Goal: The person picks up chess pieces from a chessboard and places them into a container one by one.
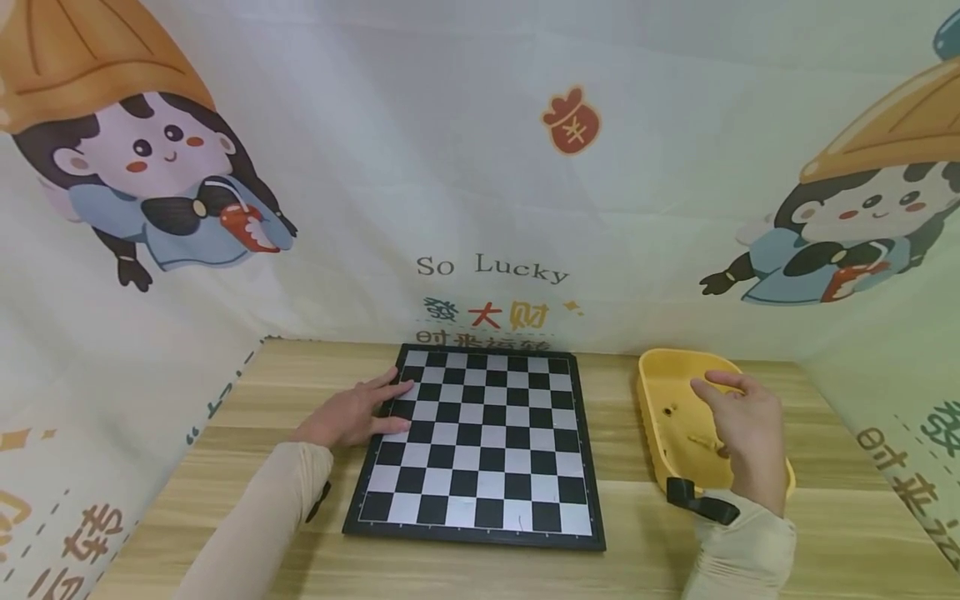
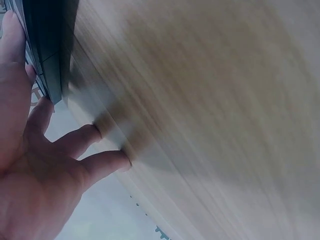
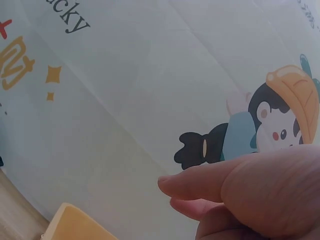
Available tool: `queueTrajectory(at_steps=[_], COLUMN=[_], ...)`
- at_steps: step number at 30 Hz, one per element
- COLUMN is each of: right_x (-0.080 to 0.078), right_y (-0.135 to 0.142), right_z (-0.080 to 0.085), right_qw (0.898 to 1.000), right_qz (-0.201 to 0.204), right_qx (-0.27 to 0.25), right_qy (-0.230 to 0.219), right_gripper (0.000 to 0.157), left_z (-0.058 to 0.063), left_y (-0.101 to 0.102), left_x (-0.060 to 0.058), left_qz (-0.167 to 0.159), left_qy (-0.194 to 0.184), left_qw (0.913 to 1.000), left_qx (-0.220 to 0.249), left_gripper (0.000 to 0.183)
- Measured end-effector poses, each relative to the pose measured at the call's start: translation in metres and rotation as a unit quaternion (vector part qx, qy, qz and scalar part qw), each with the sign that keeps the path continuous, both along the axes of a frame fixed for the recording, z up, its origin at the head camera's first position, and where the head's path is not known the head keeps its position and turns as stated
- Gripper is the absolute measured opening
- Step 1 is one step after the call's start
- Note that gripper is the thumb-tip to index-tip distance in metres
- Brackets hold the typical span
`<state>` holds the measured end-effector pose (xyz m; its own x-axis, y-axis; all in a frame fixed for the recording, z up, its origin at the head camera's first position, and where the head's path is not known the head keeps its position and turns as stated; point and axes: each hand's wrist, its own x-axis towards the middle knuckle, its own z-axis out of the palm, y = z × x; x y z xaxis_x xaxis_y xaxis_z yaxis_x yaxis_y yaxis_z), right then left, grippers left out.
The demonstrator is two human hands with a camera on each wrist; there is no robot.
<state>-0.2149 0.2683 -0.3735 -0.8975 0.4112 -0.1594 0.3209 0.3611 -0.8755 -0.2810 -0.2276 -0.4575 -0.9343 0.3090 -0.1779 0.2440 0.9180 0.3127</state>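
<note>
A black-and-white chessboard [image 1: 480, 435] with a dark rim lies on the table, and no pieces stand on it. My left hand [image 1: 352, 414] rests at its left edge, fingers spread, some tips over the outer squares. From the left wrist view, the thumb side of that hand [image 2: 45, 160] touches the dark board edge [image 2: 47, 50], while other fingertips reach down near the tabletop. My right hand [image 1: 750, 429] hovers above the yellow tray [image 1: 648, 417], thumb and index finger apart. Nothing shows between these fingers in the right wrist view, where the tray's corner [image 3: 75, 225] appears below.
A few small dark or yellowish bits [image 1: 669, 410] lie inside the tray, too small to identify. The wooden table [image 1: 262, 400] ends at a printed cloth backdrop [image 1: 480, 167], which also hangs at both sides. A dark band [image 1: 705, 502] sits on the right wrist.
</note>
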Motion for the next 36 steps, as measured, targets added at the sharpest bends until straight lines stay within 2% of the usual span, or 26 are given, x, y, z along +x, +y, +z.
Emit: queueTrajectory(at_steps=[6,15,28,33,36], right_x=[0.000,0.000,-0.003,-0.005,-0.007], right_y=[-0.002,-0.008,-0.015,-0.021,-0.026], right_z=[-0.002,0.002,0.001,0.000,0.000], right_qw=[1.000,1.000,0.999,0.999,0.998], right_qz=[-0.001,0.012,0.021,0.020,0.023], right_qx=[0.007,0.016,-0.010,-0.012,-0.009], right_qy=[-0.001,0.000,0.032,0.041,0.053], right_gripper=[0.057,0.058,0.056,0.051,0.047], left_z=[0.001,-0.003,0.004,0.010,0.014], left_y=[-0.001,-0.003,-0.002,0.003,0.008], left_x=[0.000,0.002,0.004,0.005,0.006], left_qz=[0.002,-0.001,0.008,0.032,0.045], left_qy=[0.004,0.018,-0.006,-0.018,-0.007], left_qw=[1.0000,0.9998,0.9998,0.9989,0.9985], left_qx=[-0.003,0.003,0.018,0.029,0.029], left_gripper=[0.079,0.080,0.080,0.078,0.076])
